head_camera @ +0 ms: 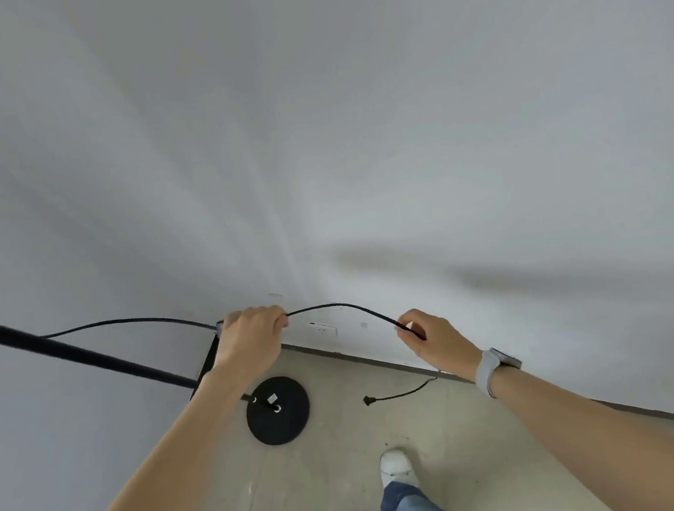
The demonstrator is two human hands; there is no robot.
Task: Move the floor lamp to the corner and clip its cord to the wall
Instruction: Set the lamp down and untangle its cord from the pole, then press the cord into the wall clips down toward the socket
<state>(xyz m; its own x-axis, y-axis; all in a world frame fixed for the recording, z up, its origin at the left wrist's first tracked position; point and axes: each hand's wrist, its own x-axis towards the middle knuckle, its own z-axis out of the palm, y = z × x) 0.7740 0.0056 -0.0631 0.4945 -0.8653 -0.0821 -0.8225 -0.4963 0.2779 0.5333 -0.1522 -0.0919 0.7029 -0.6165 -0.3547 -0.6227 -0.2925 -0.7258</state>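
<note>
The thin black lamp cord (333, 307) arcs sideways along the white wall (400, 164), pinched between the left hand (252, 338) and right hand (433, 339).

The cord (333, 307) looks matt black, faintly rough like braided cloth. The lamp base (278, 411) and pole (65, 353) are matt black. Wall (354, 127) smooth, painted white; floor (452, 431) dull, speckled concrete.

wall (356, 148) above the cord (333, 307) lies bare and open; lamp pole (65, 353) crosses the left, base (279, 423) occupies the corner floor (452, 431).
</note>
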